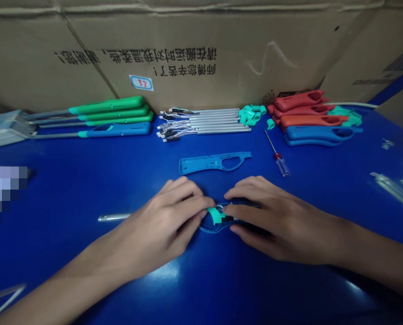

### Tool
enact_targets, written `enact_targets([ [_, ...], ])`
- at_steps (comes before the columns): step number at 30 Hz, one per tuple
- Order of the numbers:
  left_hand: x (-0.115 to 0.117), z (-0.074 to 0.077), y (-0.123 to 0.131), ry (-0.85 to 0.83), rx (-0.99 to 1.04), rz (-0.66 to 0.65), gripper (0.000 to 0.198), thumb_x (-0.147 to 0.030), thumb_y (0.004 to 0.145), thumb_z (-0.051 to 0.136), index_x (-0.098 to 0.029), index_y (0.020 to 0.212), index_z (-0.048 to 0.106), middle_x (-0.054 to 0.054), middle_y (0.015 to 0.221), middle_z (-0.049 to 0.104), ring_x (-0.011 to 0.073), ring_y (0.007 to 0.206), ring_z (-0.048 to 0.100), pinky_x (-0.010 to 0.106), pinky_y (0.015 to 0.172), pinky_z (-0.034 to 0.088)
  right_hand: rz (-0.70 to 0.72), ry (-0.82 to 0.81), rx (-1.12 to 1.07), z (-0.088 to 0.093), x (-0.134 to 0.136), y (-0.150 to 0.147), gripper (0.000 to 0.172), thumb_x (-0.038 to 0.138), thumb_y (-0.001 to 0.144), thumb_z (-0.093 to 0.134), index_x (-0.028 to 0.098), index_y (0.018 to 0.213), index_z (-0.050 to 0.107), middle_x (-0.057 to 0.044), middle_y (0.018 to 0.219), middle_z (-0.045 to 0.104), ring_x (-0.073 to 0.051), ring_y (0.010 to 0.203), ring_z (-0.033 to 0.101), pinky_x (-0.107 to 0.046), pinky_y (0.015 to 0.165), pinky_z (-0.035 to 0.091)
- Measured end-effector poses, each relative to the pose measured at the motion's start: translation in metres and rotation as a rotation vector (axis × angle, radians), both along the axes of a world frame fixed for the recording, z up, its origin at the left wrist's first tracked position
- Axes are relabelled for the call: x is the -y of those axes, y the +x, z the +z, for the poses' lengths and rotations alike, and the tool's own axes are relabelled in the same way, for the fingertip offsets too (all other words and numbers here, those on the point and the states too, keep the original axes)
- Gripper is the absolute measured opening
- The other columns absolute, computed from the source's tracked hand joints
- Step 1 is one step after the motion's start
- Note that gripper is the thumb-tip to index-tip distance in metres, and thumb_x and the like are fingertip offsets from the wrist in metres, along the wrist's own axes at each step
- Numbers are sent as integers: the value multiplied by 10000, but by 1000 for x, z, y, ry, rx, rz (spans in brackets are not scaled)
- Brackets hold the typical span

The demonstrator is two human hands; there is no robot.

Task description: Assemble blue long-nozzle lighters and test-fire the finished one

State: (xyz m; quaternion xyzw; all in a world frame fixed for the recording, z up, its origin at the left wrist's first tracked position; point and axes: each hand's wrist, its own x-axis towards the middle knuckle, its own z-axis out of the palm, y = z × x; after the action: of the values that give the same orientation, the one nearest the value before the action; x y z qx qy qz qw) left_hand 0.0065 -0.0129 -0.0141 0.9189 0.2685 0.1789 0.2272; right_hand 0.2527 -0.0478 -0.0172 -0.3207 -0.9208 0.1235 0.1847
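Between my hands lies a blue half-shell of a long-nosed lighter, its open side up. A teal trigger sits in its loop, with a black part beside it. My left hand is closed, fingertips pinched on the shell's edge by the trigger. My right hand is closed over the other end, fingers on the far side and thumb on the near side, hiding most of it. A silver metal tube sticks out left from under my left hand. Beyond my hands, the matching blue half-shell lies on the table.
Assembled lighters lie back left. Silver tubes with wires and teal triggers are at centre back. Red and blue shells stack back right, near a screwdriver. A cardboard wall closes the back of the blue table.
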Motion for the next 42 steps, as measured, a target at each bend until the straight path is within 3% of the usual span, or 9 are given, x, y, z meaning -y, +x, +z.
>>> enact_targets([
  [4, -1, 0, -1, 73, -7, 32, 258, -118, 944, 545, -239, 1172, 548, -10, 1013, 643, 137, 960, 579, 333, 902, 409, -13, -8, 3, -1, 0, -2, 220, 210, 946, 540, 107, 1105, 651, -136, 1121, 599, -254, 1045, 519, -441, 902, 452],
  [11, -3, 4, 0, 220, 17, 9, 143, -156, 926, 595, -163, 1067, 609, 5, 853, 681, 148, 800, 607, 345, 779, 407, -31, -22, 6, 1, 2, -2, 222, 215, 948, 532, 112, 1101, 656, -129, 1125, 597, -246, 1041, 517, -427, 902, 453],
  [20, -3, 7, -2, 257, 19, 33, 49, -183, 917, 609, -163, 954, 634, 9, 806, 674, 154, 781, 607, 342, 754, 408, -37, -33, 9, 2, 2, -1, 236, 219, 951, 527, 113, 1121, 653, -126, 1128, 599, -243, 1048, 515, -421, 906, 454],
  [25, -1, 10, -3, 314, -41, -2, 99, -205, 935, 577, -157, 946, 663, 35, 826, 680, 178, 811, 623, 374, 780, 406, -37, -26, 3, 2, 2, -2, 236, 209, 952, 526, 109, 1128, 647, -124, 1121, 601, -242, 1044, 519, -417, 899, 458],
  [42, 0, 11, 0, 214, -79, 13, 150, -275, 911, 571, -187, 916, 693, 48, 883, 659, 207, 866, 576, 387, 788, 386, -11, -8, 16, 2, 2, -2, 227, 209, 953, 522, 110, 1128, 628, -130, 1116, 610, -245, 1044, 529, -423, 888, 467],
])
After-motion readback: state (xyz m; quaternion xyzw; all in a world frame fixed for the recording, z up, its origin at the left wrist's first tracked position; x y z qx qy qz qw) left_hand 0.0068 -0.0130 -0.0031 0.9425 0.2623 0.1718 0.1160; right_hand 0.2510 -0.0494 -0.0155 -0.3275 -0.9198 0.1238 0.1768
